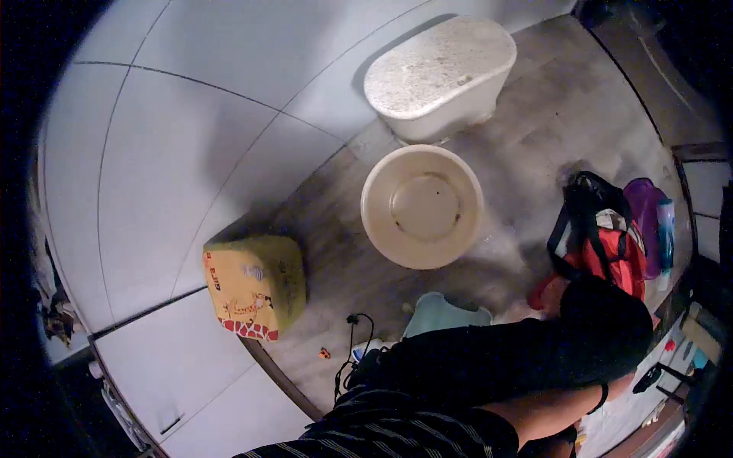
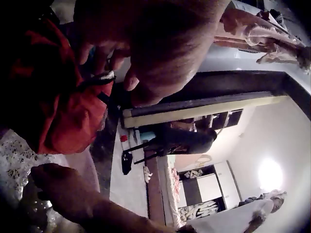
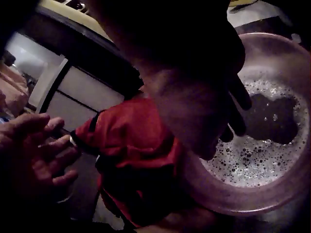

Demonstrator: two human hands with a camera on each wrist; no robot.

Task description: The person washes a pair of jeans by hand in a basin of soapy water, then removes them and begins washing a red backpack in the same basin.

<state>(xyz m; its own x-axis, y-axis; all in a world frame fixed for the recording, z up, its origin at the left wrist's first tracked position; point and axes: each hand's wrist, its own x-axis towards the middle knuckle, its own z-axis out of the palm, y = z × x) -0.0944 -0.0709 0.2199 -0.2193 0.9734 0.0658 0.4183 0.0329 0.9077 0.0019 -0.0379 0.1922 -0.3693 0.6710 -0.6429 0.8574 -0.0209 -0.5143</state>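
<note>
A red and black bag (image 1: 615, 256) is upright beside the bent knee in the head view; both hands are out of sight there. In the right wrist view, my left hand (image 3: 36, 158) has loose, spread fingers at the corner of the bag (image 3: 131, 136). From the left wrist, that hand (image 2: 160, 43) looms large beside the bag's red fabric (image 2: 77, 116). My right hand (image 3: 194, 107) hangs over the rim of a pinkish basin (image 3: 243, 204), fingers slightly bent above foamy water (image 3: 248, 160). The left wrist view shows the right hand (image 2: 63, 189) dark beside the suds.
A cream tub (image 1: 421, 256) stands on the floor near a white lidded bin (image 1: 443, 69). Along the wall is a yellow giraffe-print container (image 1: 256, 286). A pale green stool (image 1: 447, 313) and a black cable (image 1: 351, 355) lie near the leg. Purple and blue items (image 1: 666, 229) flank the bag.
</note>
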